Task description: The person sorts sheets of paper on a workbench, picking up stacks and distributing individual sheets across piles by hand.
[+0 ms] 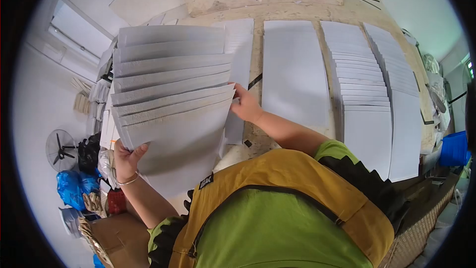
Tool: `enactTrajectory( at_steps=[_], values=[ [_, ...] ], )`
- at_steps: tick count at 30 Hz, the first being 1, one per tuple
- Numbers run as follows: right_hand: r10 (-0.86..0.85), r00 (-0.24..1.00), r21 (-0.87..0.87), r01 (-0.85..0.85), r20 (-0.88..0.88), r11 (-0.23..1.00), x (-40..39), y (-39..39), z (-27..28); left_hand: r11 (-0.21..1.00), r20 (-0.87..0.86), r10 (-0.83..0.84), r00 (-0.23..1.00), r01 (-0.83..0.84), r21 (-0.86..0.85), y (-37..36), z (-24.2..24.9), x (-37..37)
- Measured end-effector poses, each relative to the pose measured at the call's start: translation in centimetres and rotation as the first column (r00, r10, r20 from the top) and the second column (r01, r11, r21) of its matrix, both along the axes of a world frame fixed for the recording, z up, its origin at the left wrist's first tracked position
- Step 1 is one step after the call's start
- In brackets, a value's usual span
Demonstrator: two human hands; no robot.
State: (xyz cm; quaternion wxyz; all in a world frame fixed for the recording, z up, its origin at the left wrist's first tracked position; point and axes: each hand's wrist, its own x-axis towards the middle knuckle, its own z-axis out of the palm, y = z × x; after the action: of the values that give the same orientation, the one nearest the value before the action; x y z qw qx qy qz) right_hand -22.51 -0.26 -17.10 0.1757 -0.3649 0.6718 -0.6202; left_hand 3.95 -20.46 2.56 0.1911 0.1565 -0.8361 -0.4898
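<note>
A fanned stack of white sheets (pixel 173 134), its upper edges stepped one behind another, is held up on the left side of the table. My left hand (pixel 130 158) grips the stack's lower left edge, thumb on the front sheet and fingers behind. At the right edge, my right hand (pixel 245 103) is closed on the sheets near an upper corner, some fingers hidden behind them. Partly behind this stack lies another overlapping row of white sheets (pixel 240 42).
On the wooden table (pixel 258 129) lie a flat white sheet pile (pixel 295 74), a stepped sheet row (pixel 364 124) and another row (pixel 404 129) at right. A fan (pixel 61 150) and blue bags (pixel 74 188) are at left. A blue bin (pixel 454 150) stands at right.
</note>
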Motion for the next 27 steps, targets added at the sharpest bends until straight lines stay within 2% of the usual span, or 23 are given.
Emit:
enactTrajectory(
  at_steps=[1, 2, 3, 6, 7, 10, 11, 13, 14, 16, 17, 19, 20, 22, 23, 26, 27],
  values=[
    [0.03, 0.972, -0.145, 0.004, 0.234, 0.989, 0.0, -0.7, -0.5, 1.0, 0.006, 0.014, 1.0, -0.014, -0.01, 0.1, 0.2, 0.0],
    [0.096, 0.889, -0.281, 0.038, 0.447, 0.959, -0.1, -1.4, -1.1, 0.999, 0.011, 0.022, 1.0, -0.022, -0.023, 0.1, 0.3, 0.3],
    [0.109, 0.887, -0.292, 0.031, 0.449, 0.956, 0.0, -1.5, -0.8, 0.999, -0.002, 0.032, 0.999, -0.032, -0.026, 0.2, 0.4, 0.8],
    [-0.146, 0.976, -0.056, 0.157, 0.164, 0.986, 0.8, 0.3, 0.8, 0.998, -0.016, 0.049, 0.999, -0.05, -0.024, 0.4, 0.7, 1.0],
    [-0.145, 0.974, -0.05, 0.156, 0.176, 0.986, 1.0, 0.1, 0.7, 0.998, 0.002, 0.052, 0.999, -0.052, -0.03, 0.6, 0.8, 1.0],
    [-0.204, 0.975, 0.086, 0.212, -0.09, 0.973, 1.2, -0.6, 0.8, 0.998, 0.037, 0.049, 0.998, -0.048, -0.03, 1.1, 1.1, 1.0],
    [-0.208, 0.974, 0.092, 0.216, -0.089, 0.972, 0.7, -0.7, 0.3, 0.998, 0.051, 0.029, 0.998, -0.026, -0.062, 1.3, 1.5, 0.9],
    [-0.259, 0.965, 0.372, 0.255, -0.041, 0.892, -0.7, -0.9, -1.8, 0.991, 0.073, -0.011, 0.997, 0.02, -0.129, 1.7, 1.9, 0.8],
    [-0.263, 0.964, 0.374, 0.261, -0.046, 0.89, -1.4, -0.7, -2.9, 0.992, 0.069, -0.015, 0.998, 0.024, -0.126, 1.4, 1.7, 1.4],
    [-0.365, 0.931, 0.379, 0.335, 0.007, 0.863, -3.1, 0.4, -5.4, 0.971, -0.001, 0.133, 0.991, -0.131, -0.202, 0.2, 1.6, 4.1],
    [-0.366, 0.93, 0.381, 0.337, 0.004, 0.861, -4.0, 0.8, -6.6, 0.971, -0.003, 0.131, 0.991, -0.129, -0.199, -0.3, 1.8, 5.6],
    [-0.363, 0.93, 0.434, 0.302, 0.061, 0.849, -5.5, 1.7, -7.8, 0.95, -0.245, 0.221, 0.944, -0.266, -0.166, -1.3, 2.4, 8.4],
    [-0.357, 0.932, 0.437, 0.298, 0.058, 0.849, -6.0, 2.3, -7.7, 0.949, -0.247, 0.228, 0.942, -0.272, -0.162, -2.0, 2.3, 9.6],
    [-0.338, 0.862, 0.166, 0.296, 0.379, 0.941, -6.0, 3.9, -4.4, 0.89, -0.528, 0.418, 0.739, -0.451, 0.072, -2.8, 1.4, 12.2],
    [-0.326, 0.868, 0.173, 0.28, 0.374, 0.944, -6.2, 4.5, -3.1, 0.881, -0.526, 0.435, 0.731, -0.466, 0.081, -2.5, 1.1, 12.5],
    [-0.198, 0.837, -0.022, 0.243, 0.51, 0.97, -8.1, 6.8, -0.3, 0.823, -0.675, 0.555, 0.486, -0.44, 0.359, -2.1, 0.7, 10.8],
    [-0.152, 0.828, -0.082, 0.232, 0.54, 0.969, -8.8, 8.0, 0.3, 0.816, -0.65, 0.578, 0.493, -0.36, 0.452, -2.2, 0.3, 10.0]
  ],
)
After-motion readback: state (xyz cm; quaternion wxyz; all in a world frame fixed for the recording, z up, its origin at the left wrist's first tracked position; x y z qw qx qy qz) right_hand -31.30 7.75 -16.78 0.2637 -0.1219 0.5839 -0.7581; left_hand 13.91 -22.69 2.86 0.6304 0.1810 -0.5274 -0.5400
